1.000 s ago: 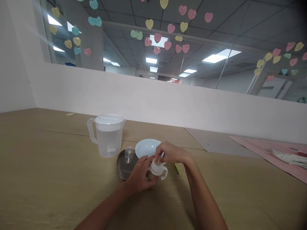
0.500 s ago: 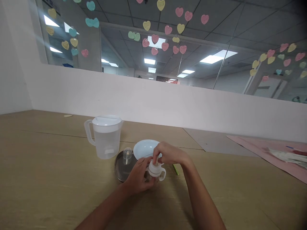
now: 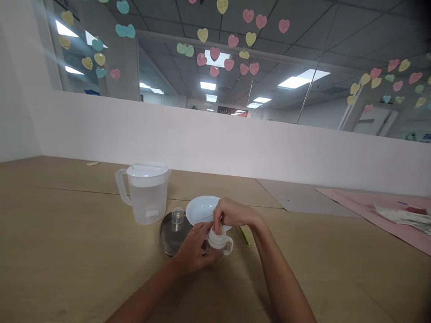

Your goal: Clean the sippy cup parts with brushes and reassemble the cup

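A small baby bottle (image 3: 218,242) with a white collar and side handles stands on the table in front of me. My left hand (image 3: 195,247) wraps round its left side, thumb in front and fingers behind. From above, my right hand (image 3: 232,213) pinches the teat at the bottle's top, which its fingers mostly hide. Behind the bottle is a pale blue-white dish (image 3: 202,208), partly covered by my right hand. To the left, a clear cap (image 3: 178,219) rests on a dark metal tray (image 3: 166,237), which my left hand partly covers.
A lidded clear pitcher (image 3: 148,197) holding liquid stands behind the tray. Right of the bottle lies a thin green item (image 3: 245,236). A pink mat (image 3: 340,199) with a white packet (image 3: 400,216) is at far right. Behind the table (image 3: 84,242) rises a white wall (image 3: 208,143) with windows.
My right fingers have pressed down slightly into the top of the bottle. My left hand keeps its hold. The whole view has shifted a little.
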The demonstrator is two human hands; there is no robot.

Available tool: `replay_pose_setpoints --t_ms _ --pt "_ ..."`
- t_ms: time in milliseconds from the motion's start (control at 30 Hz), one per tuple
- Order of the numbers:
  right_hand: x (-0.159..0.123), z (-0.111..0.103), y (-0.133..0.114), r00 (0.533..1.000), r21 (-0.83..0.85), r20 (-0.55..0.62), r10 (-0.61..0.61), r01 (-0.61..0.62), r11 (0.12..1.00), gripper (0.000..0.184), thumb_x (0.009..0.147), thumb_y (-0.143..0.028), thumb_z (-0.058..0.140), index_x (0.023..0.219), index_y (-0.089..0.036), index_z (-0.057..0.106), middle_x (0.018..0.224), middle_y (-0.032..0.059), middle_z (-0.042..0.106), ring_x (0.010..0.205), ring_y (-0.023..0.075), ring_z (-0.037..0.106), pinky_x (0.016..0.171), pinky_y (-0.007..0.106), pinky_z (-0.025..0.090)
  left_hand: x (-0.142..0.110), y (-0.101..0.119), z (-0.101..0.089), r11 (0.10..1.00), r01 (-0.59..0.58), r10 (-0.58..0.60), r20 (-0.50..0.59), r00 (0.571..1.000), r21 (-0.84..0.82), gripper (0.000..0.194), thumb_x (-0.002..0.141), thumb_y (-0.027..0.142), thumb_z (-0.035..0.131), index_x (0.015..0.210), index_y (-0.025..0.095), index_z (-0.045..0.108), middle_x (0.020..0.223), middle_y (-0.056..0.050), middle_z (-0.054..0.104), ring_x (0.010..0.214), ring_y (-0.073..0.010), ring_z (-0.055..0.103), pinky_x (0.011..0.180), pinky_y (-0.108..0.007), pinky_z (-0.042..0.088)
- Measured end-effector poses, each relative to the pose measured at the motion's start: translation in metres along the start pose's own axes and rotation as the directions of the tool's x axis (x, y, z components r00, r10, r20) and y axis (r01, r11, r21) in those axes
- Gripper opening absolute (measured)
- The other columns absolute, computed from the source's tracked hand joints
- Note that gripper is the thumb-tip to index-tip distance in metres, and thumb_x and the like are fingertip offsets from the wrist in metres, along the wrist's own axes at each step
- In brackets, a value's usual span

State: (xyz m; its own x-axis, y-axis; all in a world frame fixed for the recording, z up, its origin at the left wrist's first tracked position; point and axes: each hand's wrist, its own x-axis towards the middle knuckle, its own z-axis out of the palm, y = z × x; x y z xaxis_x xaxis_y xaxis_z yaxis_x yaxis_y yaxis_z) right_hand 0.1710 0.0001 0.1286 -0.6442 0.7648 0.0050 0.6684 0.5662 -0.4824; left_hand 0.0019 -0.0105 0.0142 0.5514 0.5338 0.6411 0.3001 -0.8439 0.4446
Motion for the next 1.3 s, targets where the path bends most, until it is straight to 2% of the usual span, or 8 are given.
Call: replay_pose_setpoints --t_ms 267,400,533,767,900,1100,1233,1300 --pt "-0.004 -0.005 0.001 0.997 0.087 0.071 0.037 -0.043 0.995 0.044 0.054 0.004 0.042 0.082 -0.016 0.07 0.082 0.0002 0.069 0.076 0.0116 0.061 0.057 0.015 0.043 0.0 -0.003 -0.001 0.999 -0.011 0.011 0.022 1.0 0.043 0.043 0.074 0.027 0.056 0.115 0.018 0.048 0.107 -0.011 0.059 0.099 -0.0249 0.054 0.084 -0.039 0.046" --pt "-0.013 -0.009 -0.006 0.989 0.059 0.054 0.139 -0.142 0.988 0.041 0.059 -0.007 0.055 0.097 -0.019 0.064 0.082 0.0001 0.065 0.062 0.0093 0.059 0.052 0.017 0.043 -0.001 -0.003 -0.001 0.999 -0.013 0.013 0.013 1.0 0.042 0.058 0.074 0.029 0.058 0.128 0.019 0.038 0.114 -0.012 0.056 0.102 -0.0251 0.053 0.087 -0.04 0.044" --pt "-0.015 -0.006 -0.016 0.972 -0.007 0.031 0.234 -0.234 0.972 0.032 0.062 -0.017 0.057 0.094 -0.018 0.061 0.072 -0.0015 0.061 0.048 0.0081 0.056 0.046 0.018 0.04 -0.002 -0.007 0.001 0.999 -0.011 0.011 -0.003 1.0 0.047 0.062 0.074 0.031 0.059 0.131 0.02 0.037 0.115 -0.011 0.057 0.104 -0.0259 0.052 0.088 -0.04 0.044" --pt "-0.006 0.003 -0.026 0.955 -0.129 0.02 0.296 -0.291 0.948 0.033 0.058 -0.008 0.049 0.089 -0.017 0.059 0.062 -0.0018 0.058 0.041 0.0081 0.051 0.043 0.018 0.036 -0.002 -0.006 0.004 0.997 0.034 -0.031 -0.05 0.998 0.065 0.047 0.071 0.033 0.059 0.115 0.02 0.05 0.1 -0.008 0.062 0.091 -0.0228 0.056 0.081 -0.036 0.045" --pt "-0.006 0.003 -0.023 0.948 -0.063 0.04 0.316 -0.313 0.948 0.027 0.059 -0.008 0.048 0.082 -0.018 0.057 0.06 -0.0028 0.056 0.037 0.0081 0.048 0.041 0.019 0.037 0.001 -0.003 0.002 0.99 0.038 -0.031 -0.059 0.998 0.136 0.043 0.07 0.041 0.061 0.107 0.02 0.054 0.091 -0.006 0.064 0.084 -0.0224 0.057 0.078 -0.037 0.045" --pt "-0.009 0.0 -0.014 0.947 0.061 0.097 0.306 -0.313 0.948 0.017 0.063 -0.01 0.049 0.078 -0.02 0.049 0.047 -0.007 0.048 0.038 0.0109 0.051 0.038 0.018 0.038 0.0 -0.005 0.0 0.993 0.001 0.002 -0.03 1.0 0.12 0.063 0.069 0.051 0.063 0.122 0.02 0.047 0.094 -0.007 0.065 0.089 -0.0246 0.056 0.082 -0.04 0.043" --pt "-0.01 0.003 -0.015 0.964 0.066 0.091 0.25 -0.256 0.964 0.009 0.069 -0.014 0.05 0.075 -0.019 0.047 0.052 -0.0067 0.051 0.038 0.0092 0.052 0.038 0.017 0.038 -0.001 -0.02 -0.012 0.994 0.061 -0.081 -0.228 0.97 -0.095 0.056 0.083 0.046 0.047 0.132 0.019 0.035 0.11 -0.009 0.061 0.102 -0.0226 0.054 0.09 -0.038 0.04" --pt "-0.009 0.005 -0.016 0.97 0.042 0.071 0.234 -0.237 0.971 0.008 0.07 -0.016 0.051 0.075 -0.019 0.046 0.055 -0.0063 0.053 0.037 0.0085 0.053 0.038 0.017 0.038 0.001 -0.033 -0.022 0.975 0.181 -0.219 -0.409 0.886 -0.13 0.045 0.089 0.038 0.038 0.128 0.018 0.04 0.11 -0.009 0.06 0.102 -0.0209 0.055 0.09 -0.037 0.04"
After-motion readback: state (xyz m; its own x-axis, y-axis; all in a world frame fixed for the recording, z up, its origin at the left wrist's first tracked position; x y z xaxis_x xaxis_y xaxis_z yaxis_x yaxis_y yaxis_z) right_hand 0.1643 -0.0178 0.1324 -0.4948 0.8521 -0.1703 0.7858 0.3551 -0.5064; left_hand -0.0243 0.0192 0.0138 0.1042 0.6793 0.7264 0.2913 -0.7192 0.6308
